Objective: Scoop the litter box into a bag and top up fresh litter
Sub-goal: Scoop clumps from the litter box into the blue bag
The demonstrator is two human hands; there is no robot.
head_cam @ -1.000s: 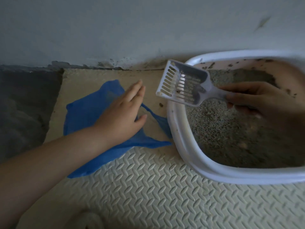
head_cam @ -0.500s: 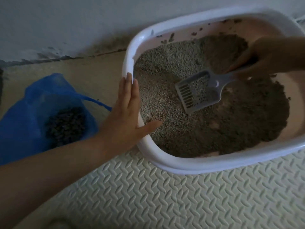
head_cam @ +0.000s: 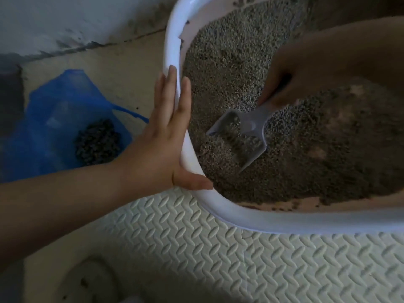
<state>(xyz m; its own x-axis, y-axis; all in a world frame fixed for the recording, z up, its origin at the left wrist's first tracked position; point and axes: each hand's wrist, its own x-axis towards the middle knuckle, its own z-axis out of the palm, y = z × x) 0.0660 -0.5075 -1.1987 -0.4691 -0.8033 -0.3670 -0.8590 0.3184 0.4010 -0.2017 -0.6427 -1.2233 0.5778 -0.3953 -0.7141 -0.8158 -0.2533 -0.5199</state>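
A white litter box full of grey-brown litter fills the upper right. My right hand grips the handle of a pale slotted scoop, whose blade is dug into the litter near the left wall. My left hand lies flat against the outside of the box's left rim, fingers straight, thumb hooked over the rim. To the left a blue plastic bag lies open on the floor with a dark pile of scooped litter inside.
A cream embossed foam mat covers the floor under and in front of the box. A grubby white wall runs behind. A round pale object shows dimly at the bottom left.
My left hand left the blue bag and now presses the box's left rim. The scoop came down from over the rim and is pushed into the litter. The view shifted right and closer.
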